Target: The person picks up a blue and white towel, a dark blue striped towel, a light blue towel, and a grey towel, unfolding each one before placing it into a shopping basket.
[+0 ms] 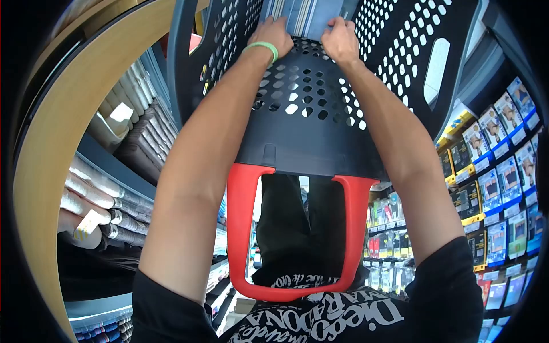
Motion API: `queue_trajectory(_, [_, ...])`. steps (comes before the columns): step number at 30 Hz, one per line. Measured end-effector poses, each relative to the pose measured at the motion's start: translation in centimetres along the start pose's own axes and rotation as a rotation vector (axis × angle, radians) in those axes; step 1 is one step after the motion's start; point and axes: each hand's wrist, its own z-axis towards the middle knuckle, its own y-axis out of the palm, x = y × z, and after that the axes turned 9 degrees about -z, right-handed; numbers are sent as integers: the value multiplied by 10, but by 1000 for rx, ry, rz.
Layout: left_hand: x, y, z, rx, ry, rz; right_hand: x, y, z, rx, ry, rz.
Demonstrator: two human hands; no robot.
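Inside a dark grey shopping basket (pixel 309 143) with perforated walls, a blue cloth with white stripes (pixel 311 20) lies at the far end, its top cut off by the frame. My left hand (pixel 270 39), with a green wristband above it, is closed on the cloth's near left edge. At the near right corner, my right hand (pixel 341 41) has its fingers curled on the same cloth. The fingertips of both hands are partly hidden. A red handle (pixel 240 228) hangs from the basket's near end, against my body.
On the left, shelves with a curved wooden edge (pixel 34 171) hold folded towels (pixel 143 137) and rolled textiles. Boxed packets with price tags (pixel 497 183) fill the racks on the right. More small packaged goods (pixel 389 246) hang lower down, beyond the handle.
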Motion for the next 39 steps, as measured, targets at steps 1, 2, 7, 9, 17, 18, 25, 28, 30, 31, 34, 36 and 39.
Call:
queue_trajectory(1, [4, -5, 2, -7, -26, -81, -2, -4, -1, -15, 2, 5])
queue_trajectory(2, [7, -4, -9, 22, -40, -96, -6, -5, -4, -28, 20, -8])
queue_trajectory(7, [10, -10, -60, 17, -142, -159, -6, -12, -39, -201, 29, -117])
queue_trajectory(9, [13, -24, -80, 20, -169, -194, -8, -22, -55, -260, 62, -89])
queue_trajectory(17, [36, -84, -175, 33, -61, -375, -6, -93, -137, -295, -152, -147])
queue_trajectory(18, [39, -87, -190, 51, -64, -445, -6, -104, -150, -248, -164, -118])
queue_trajectory(25, [35, -103, -304, 298, 8, -776, 10, -154, -217, -230, -278, 127])
queue_trajectory(28, [22, -100, -370, 673, -4, -775, -9, -180, -261, -327, -210, 197])
queue_trajectory(30, [5, -89, -417, 723, -99, -854, -24, -193, -298, -309, -315, 321])
queue_trajectory(31, [-11, -71, -435, 743, -112, -952, -30, -198, -317, -284, -385, 383])
queue_trajectory(34, [-80, 9, -481, 676, -202, -798, -45, -210, -360, -275, -415, 379])
queue_trajectory(36, [-138, 80, -504, 503, -283, -768, -50, -210, -384, -247, -460, 387])
queue_trajectory(39, [-169, 164, -563, 370, -562, -1110, -62, -210, -427, -245, -492, 312])
